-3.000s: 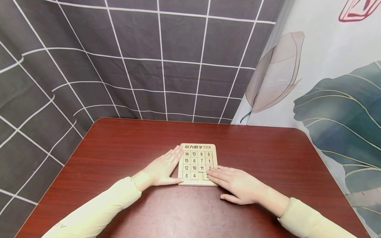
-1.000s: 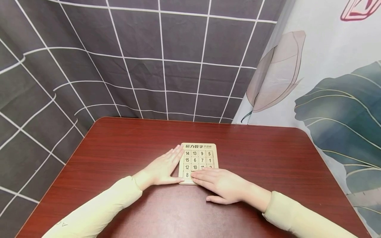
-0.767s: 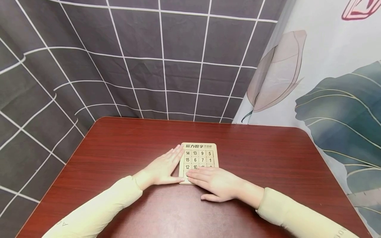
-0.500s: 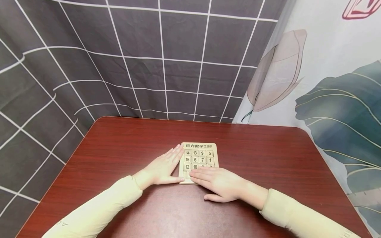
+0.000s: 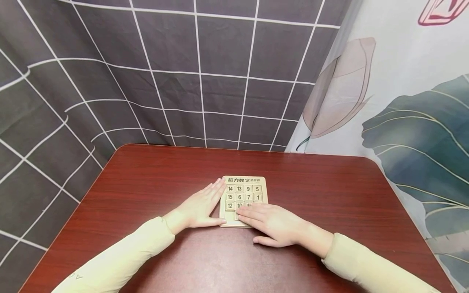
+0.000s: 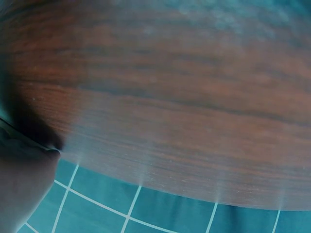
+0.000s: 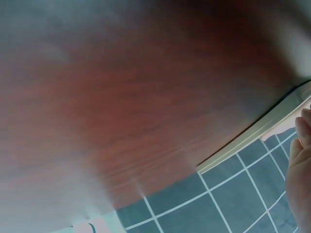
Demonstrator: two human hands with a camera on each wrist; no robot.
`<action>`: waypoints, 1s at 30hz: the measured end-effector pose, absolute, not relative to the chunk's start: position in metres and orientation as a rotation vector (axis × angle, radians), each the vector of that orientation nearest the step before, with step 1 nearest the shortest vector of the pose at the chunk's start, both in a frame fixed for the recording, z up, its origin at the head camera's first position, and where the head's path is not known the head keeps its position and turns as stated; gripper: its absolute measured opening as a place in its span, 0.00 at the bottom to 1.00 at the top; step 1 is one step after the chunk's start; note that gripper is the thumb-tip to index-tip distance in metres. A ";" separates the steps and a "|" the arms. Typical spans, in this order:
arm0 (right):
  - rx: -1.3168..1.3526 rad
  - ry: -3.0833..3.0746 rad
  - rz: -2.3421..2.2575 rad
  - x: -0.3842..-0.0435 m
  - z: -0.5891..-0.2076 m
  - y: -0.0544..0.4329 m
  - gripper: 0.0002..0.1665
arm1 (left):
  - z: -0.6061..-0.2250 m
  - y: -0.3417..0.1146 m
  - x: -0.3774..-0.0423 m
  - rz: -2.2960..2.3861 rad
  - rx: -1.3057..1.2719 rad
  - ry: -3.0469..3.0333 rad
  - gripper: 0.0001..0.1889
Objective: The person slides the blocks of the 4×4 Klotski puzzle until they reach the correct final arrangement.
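A pale wooden sliding number puzzle (image 5: 242, 179) lies flat on the table. Its upper rows of numbered tiles show, and the bottom-left cell (image 5: 229, 215) has no tile in it. My left hand (image 5: 199, 206) lies along the puzzle's left side, fingers straight at its upper edge, thumb at the lower-left corner. Over the lower right part rests my right hand (image 5: 276, 224), its straight fingertips on a bottom-row tile (image 5: 236, 215) that is mostly covered. The rest of that row is hidden under the hand. In the right wrist view the puzzle's edge (image 7: 243, 141) shows beside the fingers.
The reddish-brown table (image 5: 176, 167) has rounded far corners. Behind it hangs a dark curtain (image 5: 223, 93) with white grid lines. A white curtain with leaf patterns (image 5: 414, 130) hangs on the right.
My right hand slid left along the bottom row to the corner, then back right. The 8 tile moved right out of the bottom-left cell. My left hand stayed in place.
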State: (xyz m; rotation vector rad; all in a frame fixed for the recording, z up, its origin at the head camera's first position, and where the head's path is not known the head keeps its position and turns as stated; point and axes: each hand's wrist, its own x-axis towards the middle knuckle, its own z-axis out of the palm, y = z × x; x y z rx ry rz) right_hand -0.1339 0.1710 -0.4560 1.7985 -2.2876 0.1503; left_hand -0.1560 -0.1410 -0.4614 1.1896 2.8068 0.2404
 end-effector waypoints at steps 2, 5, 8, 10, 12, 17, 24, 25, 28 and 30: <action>1.788 -2.300 0.145 -0.139 -0.454 0.166 0.41 | -0.462 -0.141 -0.156 0.240 1.189 2.807 0.57; 1.766 -2.332 0.130 -0.146 -0.451 0.159 0.41 | -0.462 -0.141 -0.155 0.231 1.182 2.802 0.57; 1.744 -2.363 0.105 -0.152 -0.450 0.154 0.40 | -0.462 -0.141 -0.155 0.246 1.190 2.806 0.56; 1.743 -2.380 0.082 -0.155 -0.451 0.153 0.39 | -0.462 -0.141 -0.155 0.245 1.186 2.803 0.56; 1.751 -2.389 0.053 -0.156 -0.453 0.152 0.38 | -0.463 -0.141 -0.155 0.253 1.186 2.803 0.56; 1.764 -2.395 0.008 -0.153 -0.453 0.150 0.38 | -0.463 -0.141 -0.155 0.247 1.168 2.802 0.57; 1.788 -2.375 0.032 -0.145 -0.455 0.152 0.39 | -0.465 -0.141 -0.156 0.254 1.179 2.803 0.56; 1.795 -2.365 0.042 -0.144 -0.455 0.152 0.40 | -0.465 -0.141 -0.157 0.253 1.181 2.802 0.56; 1.817 -2.329 0.056 -0.138 -0.455 0.153 0.40 | -0.465 -0.141 -0.157 0.242 1.176 2.799 0.57; 1.822 -2.314 0.054 -0.136 -0.455 0.153 0.41 | -0.464 -0.142 -0.157 0.239 1.169 2.799 0.57</action>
